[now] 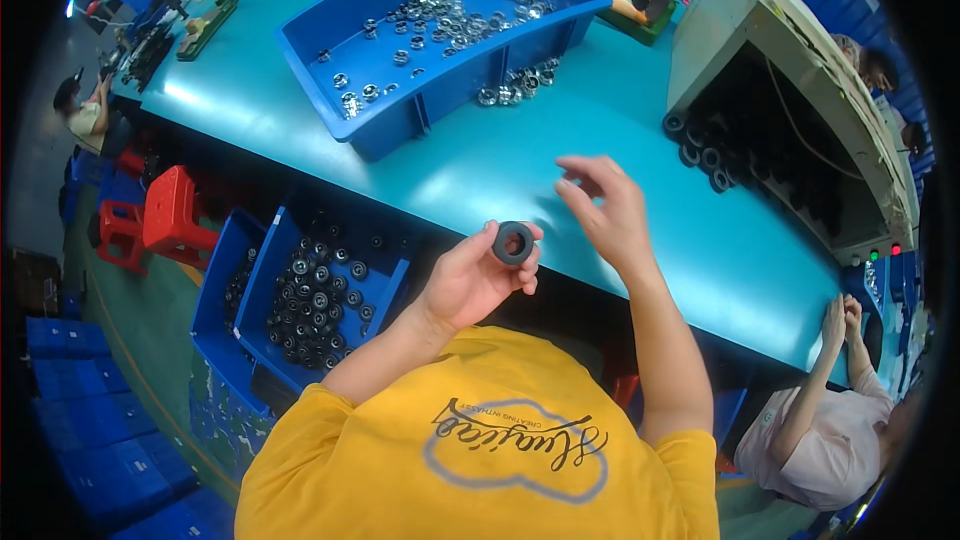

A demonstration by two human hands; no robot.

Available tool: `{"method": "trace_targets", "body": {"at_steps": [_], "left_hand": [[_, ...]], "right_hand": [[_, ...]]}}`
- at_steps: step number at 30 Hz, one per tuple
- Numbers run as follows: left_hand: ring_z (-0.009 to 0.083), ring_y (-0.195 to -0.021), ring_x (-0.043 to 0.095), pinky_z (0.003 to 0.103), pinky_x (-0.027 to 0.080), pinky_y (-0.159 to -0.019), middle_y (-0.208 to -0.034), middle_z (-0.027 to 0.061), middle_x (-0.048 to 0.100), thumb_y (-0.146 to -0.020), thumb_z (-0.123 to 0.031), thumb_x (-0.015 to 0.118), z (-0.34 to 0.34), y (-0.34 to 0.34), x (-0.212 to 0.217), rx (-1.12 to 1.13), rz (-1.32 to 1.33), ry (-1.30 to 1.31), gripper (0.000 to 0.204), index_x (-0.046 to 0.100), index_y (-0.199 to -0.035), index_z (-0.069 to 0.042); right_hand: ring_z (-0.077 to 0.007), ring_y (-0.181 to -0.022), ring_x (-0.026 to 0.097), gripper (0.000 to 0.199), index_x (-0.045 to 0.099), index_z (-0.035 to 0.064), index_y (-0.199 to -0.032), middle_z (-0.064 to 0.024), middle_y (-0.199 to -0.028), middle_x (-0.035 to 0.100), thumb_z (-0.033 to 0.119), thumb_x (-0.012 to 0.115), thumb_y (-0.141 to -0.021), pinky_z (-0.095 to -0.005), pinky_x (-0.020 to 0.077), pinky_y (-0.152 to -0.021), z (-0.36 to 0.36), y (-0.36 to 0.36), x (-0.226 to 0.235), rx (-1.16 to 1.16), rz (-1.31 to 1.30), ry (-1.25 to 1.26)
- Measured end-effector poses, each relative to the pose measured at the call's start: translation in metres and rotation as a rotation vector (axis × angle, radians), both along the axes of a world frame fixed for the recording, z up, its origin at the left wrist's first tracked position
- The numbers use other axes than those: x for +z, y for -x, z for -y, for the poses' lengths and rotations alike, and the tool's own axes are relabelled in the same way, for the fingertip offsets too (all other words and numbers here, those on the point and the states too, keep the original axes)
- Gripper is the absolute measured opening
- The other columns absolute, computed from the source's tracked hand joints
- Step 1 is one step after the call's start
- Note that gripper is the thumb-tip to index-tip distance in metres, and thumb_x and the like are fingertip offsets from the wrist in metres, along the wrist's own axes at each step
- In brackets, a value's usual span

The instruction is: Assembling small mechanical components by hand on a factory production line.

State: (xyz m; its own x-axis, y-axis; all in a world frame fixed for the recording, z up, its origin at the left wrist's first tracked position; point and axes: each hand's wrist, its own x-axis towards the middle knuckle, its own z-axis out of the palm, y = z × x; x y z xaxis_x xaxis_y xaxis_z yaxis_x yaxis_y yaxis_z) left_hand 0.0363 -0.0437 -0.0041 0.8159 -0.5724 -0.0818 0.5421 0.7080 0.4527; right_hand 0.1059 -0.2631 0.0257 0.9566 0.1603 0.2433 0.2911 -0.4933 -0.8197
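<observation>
left hand [470,280]: pinching a black ring [513,242] by the rim between thumb and fingertips, hole turned up toward the camera, probably so the bore stays easy to look into

black ring: up in the air just above the near edge of the teal table [520,160], not resting on anything

right hand [605,210]: empty as far as visible, fingers loosely curled and spread, hovering right beside the ring without touching it

arm pose: both forearms coming up from the lower edge, elbows bent, left wrist cocked back, right wrist bent so the fingers point left

big blue tray [330,35]: on the table further back, scattered with small shiny metal rings [440,20], within reach but well apart from the hands

loose metal rings [515,85]: small pile on the table just beside the tray's front wall

lower blue bin [275,250]: under the table edge by the left elbow, full of dark ring parts [315,305], handy for grabbing

grey machine [790,80]: at right, black rings [695,145] lined up at its opening
</observation>
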Motion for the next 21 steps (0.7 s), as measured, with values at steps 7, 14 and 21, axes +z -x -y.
{"method": "trace_targets", "body": {"at_steps": [7, 14, 21], "left_hand": [[0.0212, -0.084, 0.055, 0.039, 0.048, -0.078, -0.092, 0.0102, 0.058, -0.113, -0.051, 0.034, -0.015, 0.015, 0.006, 0.074, 0.015, 0.037, 0.052, 0.05, -0.136, -0.007], [0.0201, -0.083, 0.054, 0.037, 0.048, -0.078, -0.09, 0.009, 0.057, -0.112, -0.056, 0.031, -0.023, 0.021, 0.007, 0.08, -0.019, 0.046, 0.058, 0.05, -0.135, -0.007], [0.02, -0.083, 0.054, 0.037, 0.048, -0.078, -0.089, 0.0086, 0.057, -0.112, -0.057, 0.028, -0.013, 0.015, 0.002, 0.036, -0.034, 0.056, 0.06, 0.05, -0.135, -0.007]], "right_hand": [[-0.0329, -0.094, 0.071, 0.038, 0.068, 0.0119, -0.127, -0.0125, -0.105, 0.068, 0.02, 0.076, -0.09, -0.0455, 0.0579, -0.077, -0.091, -0.1, -0.03, -0.029, 0.293, 0.526], [-0.034, -0.094, 0.07, 0.029, 0.067, 0.0098, -0.113, -0.0123, -0.108, 0.064, 0.022, 0.076, -0.089, -0.0467, 0.0589, -0.076, -0.108, -0.119, -0.056, -0.054, 0.318, 0.64], [-0.0352, -0.09, 0.069, 0.021, 0.068, 0.0084, -0.102, -0.0132, -0.1, 0.064, 0.018, 0.078, -0.087, -0.0458, 0.058, -0.078, -0.075, -0.066, -0.044, 0.096, 0.34, 0.514]]}}
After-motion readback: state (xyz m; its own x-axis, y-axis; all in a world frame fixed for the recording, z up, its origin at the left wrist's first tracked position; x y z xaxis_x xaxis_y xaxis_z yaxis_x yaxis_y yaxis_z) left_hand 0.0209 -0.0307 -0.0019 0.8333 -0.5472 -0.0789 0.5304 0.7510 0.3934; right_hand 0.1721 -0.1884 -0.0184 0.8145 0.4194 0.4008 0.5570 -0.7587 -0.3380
